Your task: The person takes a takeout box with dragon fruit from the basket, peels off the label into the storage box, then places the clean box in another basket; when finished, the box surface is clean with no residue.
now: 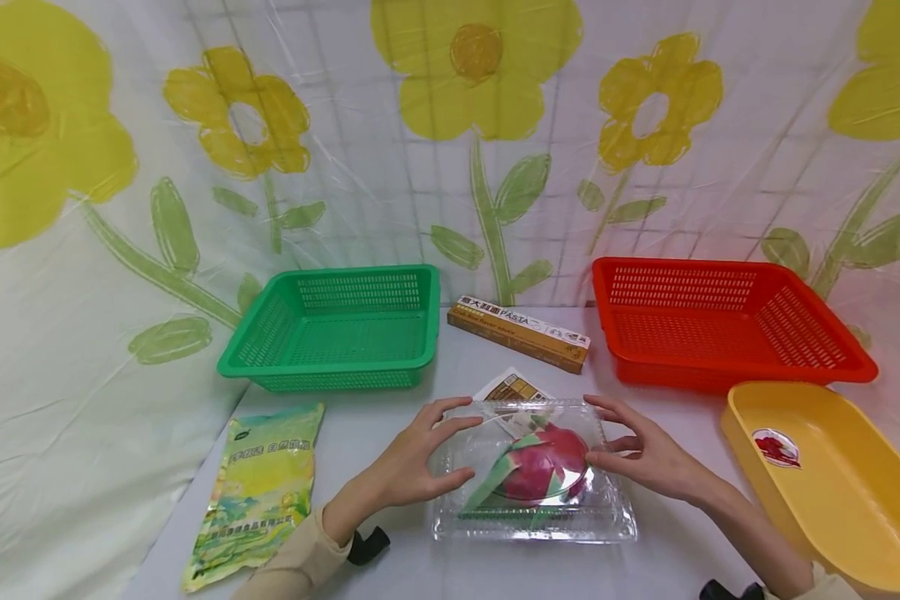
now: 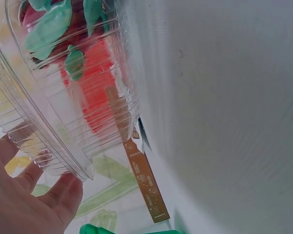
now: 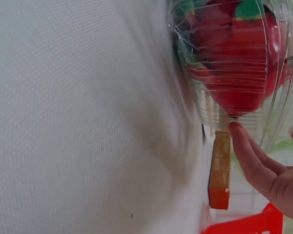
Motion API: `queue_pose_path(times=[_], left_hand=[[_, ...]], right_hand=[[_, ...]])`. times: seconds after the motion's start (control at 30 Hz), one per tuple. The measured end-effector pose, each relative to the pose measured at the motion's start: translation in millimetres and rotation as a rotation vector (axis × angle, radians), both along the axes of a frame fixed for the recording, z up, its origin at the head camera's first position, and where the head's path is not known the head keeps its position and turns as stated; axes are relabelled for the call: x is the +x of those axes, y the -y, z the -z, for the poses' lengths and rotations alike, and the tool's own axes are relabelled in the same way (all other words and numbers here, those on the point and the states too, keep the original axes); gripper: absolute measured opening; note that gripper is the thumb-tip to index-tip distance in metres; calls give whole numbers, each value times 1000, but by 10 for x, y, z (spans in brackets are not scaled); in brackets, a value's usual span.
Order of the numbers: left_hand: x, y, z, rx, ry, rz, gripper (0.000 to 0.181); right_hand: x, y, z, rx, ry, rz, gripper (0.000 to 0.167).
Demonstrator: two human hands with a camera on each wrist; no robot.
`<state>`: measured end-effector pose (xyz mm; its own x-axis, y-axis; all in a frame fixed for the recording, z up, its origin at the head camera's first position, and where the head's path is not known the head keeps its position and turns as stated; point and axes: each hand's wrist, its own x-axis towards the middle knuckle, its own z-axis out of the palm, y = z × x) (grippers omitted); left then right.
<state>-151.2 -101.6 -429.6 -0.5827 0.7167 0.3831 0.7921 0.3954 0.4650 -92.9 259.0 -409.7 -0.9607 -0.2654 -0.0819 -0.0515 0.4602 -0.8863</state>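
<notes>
Clear plastic forms the box lying on the white counter in the head view, with a red dragon fruit, green leaves on it, showing through. The left hand is at the box's left side, fingers spread and thumb well apart from them; the right hand is at the right side, one finger reaching to the far corner and the thumb by the side edge, with a wide gap between. Just behind the box a printed card is partly covered, and beyond it lies a brown pasta carton between a green basket and a red basket. A yellow-green bag lies at the left, a yellow basin at the right, and a flowered curtain hangs behind. From the left wrist, loosely extended fingertips meet the box's ribbed rim; whether they bear any weight, I cannot tell. From the right wrist, one fingertip is against the box's end, near the fruit's tip, the carton showing beyond.
</notes>
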Motion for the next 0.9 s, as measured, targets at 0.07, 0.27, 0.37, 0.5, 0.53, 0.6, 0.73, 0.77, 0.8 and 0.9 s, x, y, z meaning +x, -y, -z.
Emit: queue_pose_path(times=[0.07,0.27,0.37,0.5,0.53,0.6,0.73,0.77,0.8,0.9], left_hand=[[5,0,3,0,-1,-10,61],[20,12,9,0,-26,-43,61],[26,17,13,9,-47,-49,61],[40,33,19,16,-2,-74,59],[43,38,21,15,16,-84,59],[50,52,21,19,60,-103,58],[60,70,24,26,112,-122,56],[61,73,27,30,122,-122,56],[61,75,30,33,130,-121,56],[60,78,44,40,154,-119,56]], right_hand=[[2,2,-5,-1,14,2,83],[9,7,-12,11,29,4,84],[11,7,-12,14,29,4,83],[7,6,-11,15,31,0,83],[6,5,-11,15,32,-1,83],[6,5,-12,16,33,-4,84],[6,4,-17,18,36,-2,84],[7,3,-17,18,38,-1,85],[6,3,-17,18,39,0,85],[5,1,-13,18,40,1,85]])
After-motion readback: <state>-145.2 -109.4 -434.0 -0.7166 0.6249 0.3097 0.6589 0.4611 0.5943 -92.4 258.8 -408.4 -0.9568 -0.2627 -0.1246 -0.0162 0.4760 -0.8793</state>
